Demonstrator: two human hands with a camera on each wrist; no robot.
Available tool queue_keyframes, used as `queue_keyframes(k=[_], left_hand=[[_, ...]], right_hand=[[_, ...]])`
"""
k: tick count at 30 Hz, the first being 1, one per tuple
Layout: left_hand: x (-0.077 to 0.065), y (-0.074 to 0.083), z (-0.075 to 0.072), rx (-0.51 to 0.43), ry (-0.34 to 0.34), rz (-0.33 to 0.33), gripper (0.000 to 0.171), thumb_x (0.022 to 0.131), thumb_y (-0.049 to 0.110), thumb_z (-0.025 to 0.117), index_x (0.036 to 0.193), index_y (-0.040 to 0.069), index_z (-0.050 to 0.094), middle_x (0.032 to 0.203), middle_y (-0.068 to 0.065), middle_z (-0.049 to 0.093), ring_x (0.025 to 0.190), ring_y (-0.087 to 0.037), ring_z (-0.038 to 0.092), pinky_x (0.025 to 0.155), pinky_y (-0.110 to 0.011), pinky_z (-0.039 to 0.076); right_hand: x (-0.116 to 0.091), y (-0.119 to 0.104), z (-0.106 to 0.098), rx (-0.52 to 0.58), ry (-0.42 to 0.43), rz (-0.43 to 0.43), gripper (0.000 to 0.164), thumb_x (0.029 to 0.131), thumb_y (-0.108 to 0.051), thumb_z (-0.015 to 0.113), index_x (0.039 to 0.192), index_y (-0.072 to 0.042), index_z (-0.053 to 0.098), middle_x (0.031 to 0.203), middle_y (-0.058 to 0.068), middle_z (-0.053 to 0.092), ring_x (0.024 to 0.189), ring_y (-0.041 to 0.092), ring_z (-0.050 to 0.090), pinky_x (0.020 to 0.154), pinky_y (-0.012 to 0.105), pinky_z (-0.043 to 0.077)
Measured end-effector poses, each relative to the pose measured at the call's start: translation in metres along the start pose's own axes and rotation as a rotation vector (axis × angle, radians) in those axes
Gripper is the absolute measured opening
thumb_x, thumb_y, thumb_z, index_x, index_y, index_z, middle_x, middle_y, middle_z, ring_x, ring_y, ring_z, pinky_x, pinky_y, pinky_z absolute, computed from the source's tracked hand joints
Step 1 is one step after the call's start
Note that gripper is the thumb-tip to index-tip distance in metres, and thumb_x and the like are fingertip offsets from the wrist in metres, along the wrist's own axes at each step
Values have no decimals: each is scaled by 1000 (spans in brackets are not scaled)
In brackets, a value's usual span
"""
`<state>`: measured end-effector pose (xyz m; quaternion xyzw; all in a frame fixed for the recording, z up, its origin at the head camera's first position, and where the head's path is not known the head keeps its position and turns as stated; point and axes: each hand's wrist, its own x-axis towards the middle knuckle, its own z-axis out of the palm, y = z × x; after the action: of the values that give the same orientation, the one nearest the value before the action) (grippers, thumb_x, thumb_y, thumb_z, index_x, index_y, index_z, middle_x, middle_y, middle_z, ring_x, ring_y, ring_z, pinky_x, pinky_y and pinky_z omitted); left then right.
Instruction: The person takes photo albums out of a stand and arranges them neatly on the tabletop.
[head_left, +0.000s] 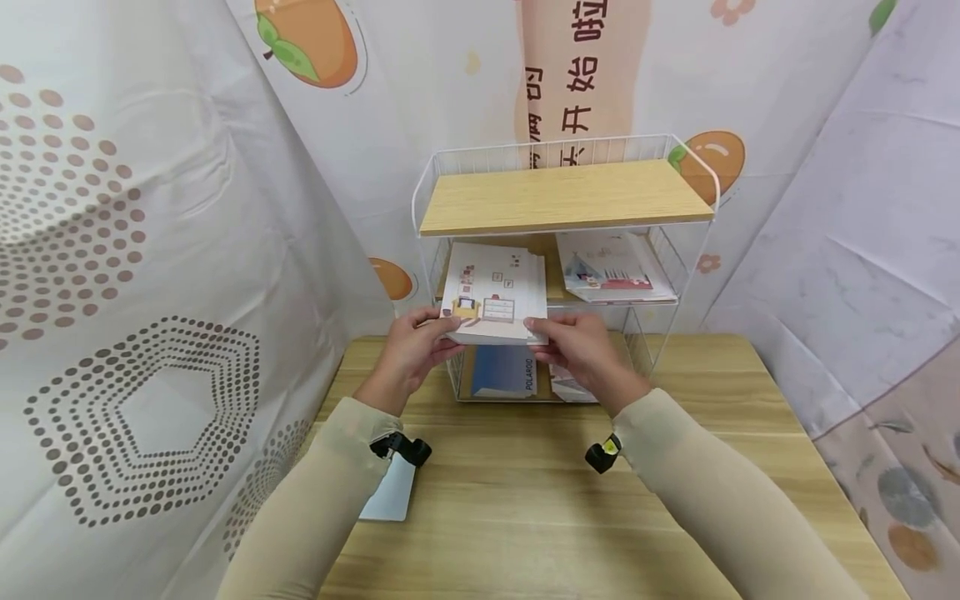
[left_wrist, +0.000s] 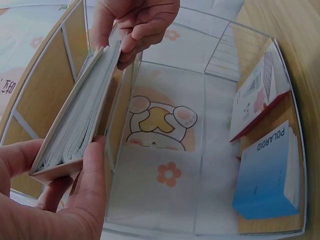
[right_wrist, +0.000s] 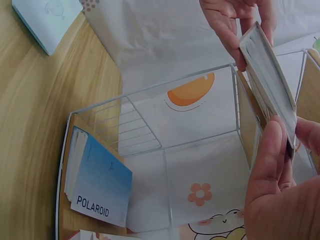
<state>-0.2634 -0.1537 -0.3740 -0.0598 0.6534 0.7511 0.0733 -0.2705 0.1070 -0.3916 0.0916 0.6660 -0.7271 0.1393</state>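
Observation:
A white photo album (head_left: 491,283) with a drawn room scene on its cover lies flat between my two hands at the middle shelf, left side. My left hand (head_left: 412,348) grips its front left corner, thumb on top and fingers beneath. At the front right corner my right hand (head_left: 583,354) pinches it the same way. Seen edge-on in the left wrist view, the album (left_wrist: 82,107) shows thick, layered pages between stiff covers. The right wrist view has the same album (right_wrist: 267,70) tilted, with a hand on each end.
A white wire rack (head_left: 566,225) with wooden shelves stands at the table's back. On its middle shelf, right, lie illustrated albums (head_left: 615,267). Below are a blue POLAROID album (head_left: 504,371) and another album (head_left: 567,385). A pale blue book (head_left: 392,492) lies by my left forearm.

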Motion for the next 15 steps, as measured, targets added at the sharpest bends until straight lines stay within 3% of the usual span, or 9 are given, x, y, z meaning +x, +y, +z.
queue_keyframes(k=[7,12,15], left_hand=[[-10,-16,-3,7,33,52,28,96,6,73,120,1,62,107,-13,67,79,-20,76,86,-43,63],[-20,-26,-2,17,52,88,27,94,3,74,117,-2,61,102,-12,66,78,-20,76,82,-43,64],[-25,-31,-3,15,62,106,27,93,2,74,116,-4,61,101,-13,65,78,-20,76,88,-50,62]], right_hand=[[-6,14,0,-106,5,-58,58,86,-34,86,128,-1,64,112,18,70,87,25,78,76,35,65],[-10,25,2,-132,23,-108,50,86,-29,86,120,2,67,108,19,72,82,25,78,74,36,65],[-12,31,3,-136,22,-142,43,87,-26,86,114,3,69,102,17,72,79,26,78,71,35,65]])
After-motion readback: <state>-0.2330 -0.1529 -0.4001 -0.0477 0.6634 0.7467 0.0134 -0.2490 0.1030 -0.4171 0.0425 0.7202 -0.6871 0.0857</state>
